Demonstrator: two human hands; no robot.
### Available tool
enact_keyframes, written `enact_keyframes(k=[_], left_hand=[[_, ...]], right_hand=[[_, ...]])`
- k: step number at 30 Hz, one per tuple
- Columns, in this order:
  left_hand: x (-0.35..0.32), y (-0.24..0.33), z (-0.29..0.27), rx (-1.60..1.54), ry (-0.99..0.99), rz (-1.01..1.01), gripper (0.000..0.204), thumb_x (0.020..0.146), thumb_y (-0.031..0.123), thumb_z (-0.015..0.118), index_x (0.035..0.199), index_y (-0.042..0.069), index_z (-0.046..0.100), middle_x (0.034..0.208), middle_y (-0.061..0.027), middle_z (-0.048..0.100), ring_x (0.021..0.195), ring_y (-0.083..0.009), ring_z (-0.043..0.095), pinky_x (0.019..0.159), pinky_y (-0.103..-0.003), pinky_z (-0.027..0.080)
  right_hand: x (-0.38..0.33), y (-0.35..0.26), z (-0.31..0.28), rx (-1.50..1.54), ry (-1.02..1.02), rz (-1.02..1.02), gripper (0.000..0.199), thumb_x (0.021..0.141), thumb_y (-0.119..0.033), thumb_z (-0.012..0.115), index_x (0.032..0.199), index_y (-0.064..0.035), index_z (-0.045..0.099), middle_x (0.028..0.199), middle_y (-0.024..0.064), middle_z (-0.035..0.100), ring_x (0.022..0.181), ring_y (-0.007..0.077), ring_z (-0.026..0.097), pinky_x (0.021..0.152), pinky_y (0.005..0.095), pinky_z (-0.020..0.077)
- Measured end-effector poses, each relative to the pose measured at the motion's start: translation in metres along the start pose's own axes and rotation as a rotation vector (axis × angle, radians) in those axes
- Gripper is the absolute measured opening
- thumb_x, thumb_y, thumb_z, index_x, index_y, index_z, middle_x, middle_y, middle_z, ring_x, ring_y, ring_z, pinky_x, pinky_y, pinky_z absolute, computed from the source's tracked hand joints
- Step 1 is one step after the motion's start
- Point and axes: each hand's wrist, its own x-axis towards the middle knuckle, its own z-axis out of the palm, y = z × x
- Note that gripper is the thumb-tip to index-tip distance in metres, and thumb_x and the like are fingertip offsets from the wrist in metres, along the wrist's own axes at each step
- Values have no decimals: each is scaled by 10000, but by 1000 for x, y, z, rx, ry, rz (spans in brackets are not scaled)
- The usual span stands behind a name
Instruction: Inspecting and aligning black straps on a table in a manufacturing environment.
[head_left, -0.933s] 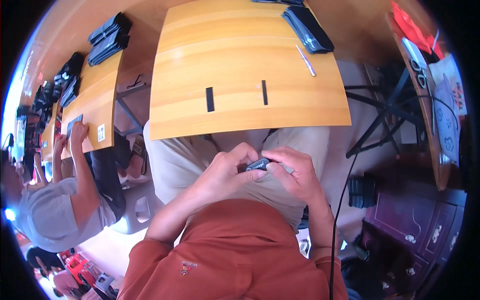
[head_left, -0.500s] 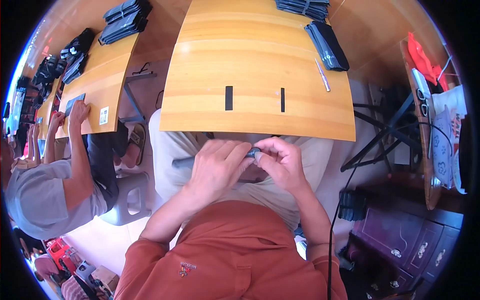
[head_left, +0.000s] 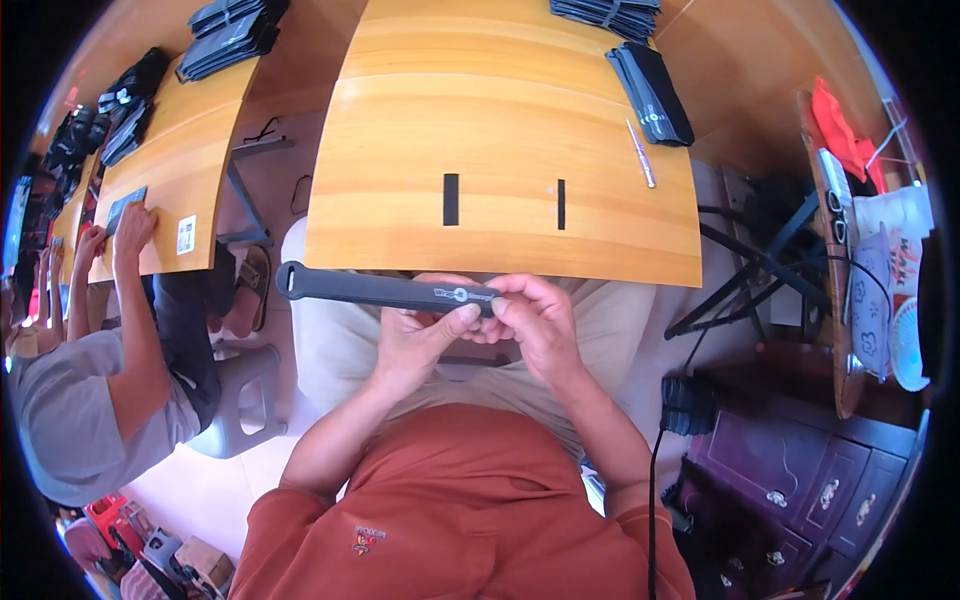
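A black strap [head_left: 360,287] lies level above my lap, just off the table's near edge. Its slotted, rounded end points left, and a pale printed mark shows near its right end. My left hand [head_left: 408,340] grips the strap from below, thumb along the near side and fingers mostly hidden behind it. At the right end, the thumb and forefinger of my right hand [head_left: 545,330] pinch the strap close to my left thumb. On the wooden table [head_left: 480,120] ahead, a wider black strip [head_left: 451,200] and a narrower black strip [head_left: 561,205] lie apart.
At the table's right edge are a pen [head_left: 641,155], a pile of black straps [head_left: 650,95] and a tied bundle [head_left: 605,12]. To the left, a person [head_left: 80,400] works at another table [head_left: 190,140]. A black cable [head_left: 653,500] hangs at my right, near a dark cabinet [head_left: 750,450].
The strap has come up into full view, swung level with its slotted end out to the left. My left hand has turned from back-up to thumb-up; my right hand still pinches the right end.
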Motion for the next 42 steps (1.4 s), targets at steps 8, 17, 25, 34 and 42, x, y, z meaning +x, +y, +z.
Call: enact_keyframes(k=[8,17,25,34,42], left_hand=[[7,-13,-15,-59,97,-49,299,966,33,713,1195,16,522,1171,-267,693,792,-183,732,704,-310,635],[10,-13,-17,-80,10,-66,287,981,59,702,1236,42,574,1194,-237,696,815,-192,736,722,-312,634],[12,-6,-20,-284,62,-171,276,942,-26,718,1169,65,590,1209,-233,701,868,-168,700,783,-308,601],[12,-9,-27,-339,56,-168,382,856,-134,745,1131,82,591,1183,-213,715,870,-184,677,774,-330,573],[8,-9,-27,-302,54,-142,383,855,-115,753,1152,59,586,1176,-215,720,899,-183,682,784,-323,573]], right_hand=[[39,-58,-38,-1159,242,-573,139,959,-145,703,959,-10,737,860,99,721,791,226,696,726,363,546],[130,-113,-169,-1845,840,-647,240,962,-203,679,1139,-41,690,1079,152,699,983,393,660,853,489,545],[112,-92,-154,-1475,645,-556,312,1023,-130,600,1306,-8,652,1029,129,707,974,253,710,846,364,546],[12,-46,-18,-933,227,-504,203,1013,-138,664,1167,-8,693,898,45,599,756,111,556,671,265,450],[-13,-37,7,-1191,-71,-605,321,950,-63,682,1271,-80,679,922,118,698,762,316,686,626,411,536]])
